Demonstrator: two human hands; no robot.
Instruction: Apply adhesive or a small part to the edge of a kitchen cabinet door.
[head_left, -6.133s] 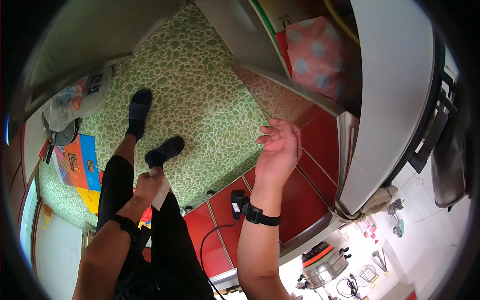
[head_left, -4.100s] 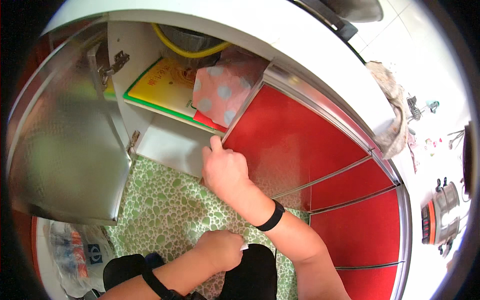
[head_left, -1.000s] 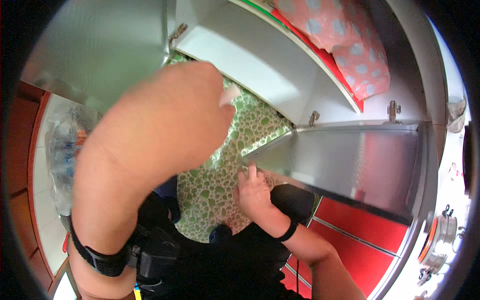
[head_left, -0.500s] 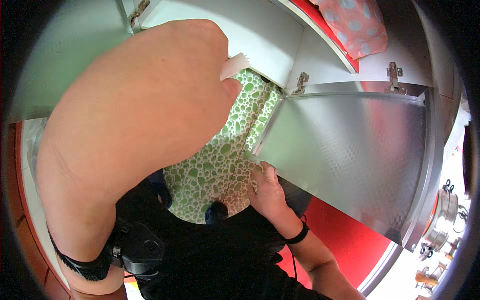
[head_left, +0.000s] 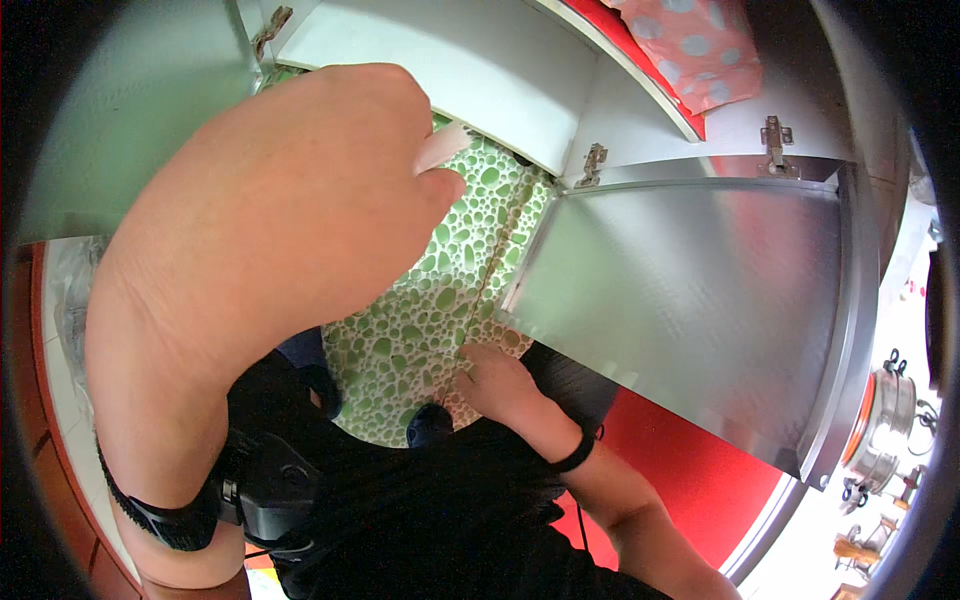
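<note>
Large and close in view, my left hand reaches across the upper left with a white strip pinched at its fingertips. The strip looks thin and flat; most of this hand's fingers are hidden behind its back. Lower down, my right hand hangs over the green pebble-patterned floor with its fingers loosely apart and nothing visible in them. It is near the lower corner of an opened cabinet door with a silvery panel, not touching it.
A white cabinet interior lies ahead, its left door also open. Metal hinges hold the right door. On a red shelf edge rests a pink polka-dot cloth. A steel pot stands at far right.
My right hand has moved left, away from the right door's corner. My left hand has shifted slightly left, still holding the white strip. The view has moved a little.
</note>
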